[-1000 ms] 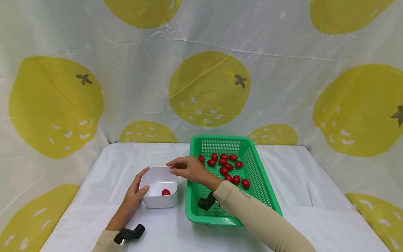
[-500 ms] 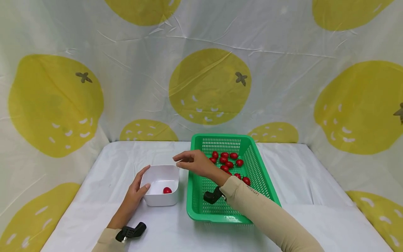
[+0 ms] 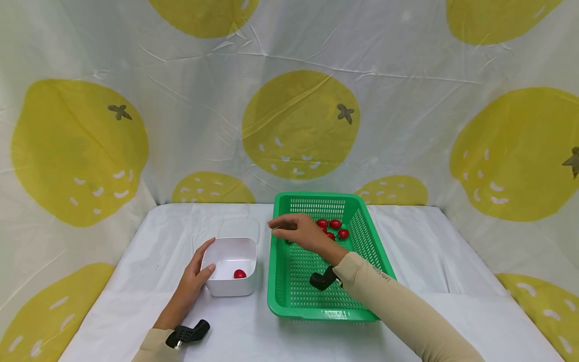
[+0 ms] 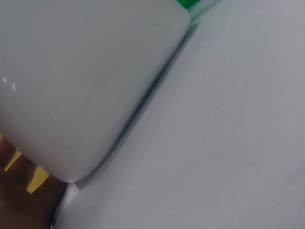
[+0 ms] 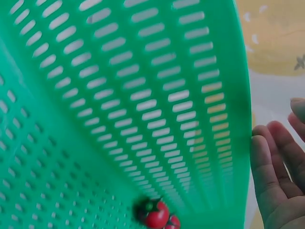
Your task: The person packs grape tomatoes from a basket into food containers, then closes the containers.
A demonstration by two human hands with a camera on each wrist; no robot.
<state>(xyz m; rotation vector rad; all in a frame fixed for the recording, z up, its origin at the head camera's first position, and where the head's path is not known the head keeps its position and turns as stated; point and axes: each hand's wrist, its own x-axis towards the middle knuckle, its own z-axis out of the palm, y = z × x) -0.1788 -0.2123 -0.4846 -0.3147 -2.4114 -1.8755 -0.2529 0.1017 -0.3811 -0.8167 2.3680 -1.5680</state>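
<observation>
My left hand [image 3: 187, 286] grips the left side of a white square box [image 3: 231, 287], thumb over the rim and fingers along the outer wall. One red tomato [image 3: 239, 274] lies in the box. In the left wrist view, some of the fingers [image 4: 28, 191] show under the box wall [image 4: 86, 86]. My right hand [image 3: 305, 235] hangs above the left rim of the green basket [image 3: 271, 281], fingers loosely bent, with no tomato visible in them. In the right wrist view, that hand [image 5: 281, 176] is beside the basket wall [image 5: 238, 95].
Several red tomatoes [image 3: 335, 224] lie at the back of the basket, partly hidden by my right hand; two show low in the right wrist view [image 5: 157, 217]. A clear, flat lid-like piece [image 3: 239, 228] lies behind the box. A lemon-print curtain [image 3: 203, 120] hangs behind the table.
My right hand has moved right and slightly up, from above the box's right edge to above the basket's left rim. The clear piece behind the box shows more plainly. The left hand keeps its grip.
</observation>
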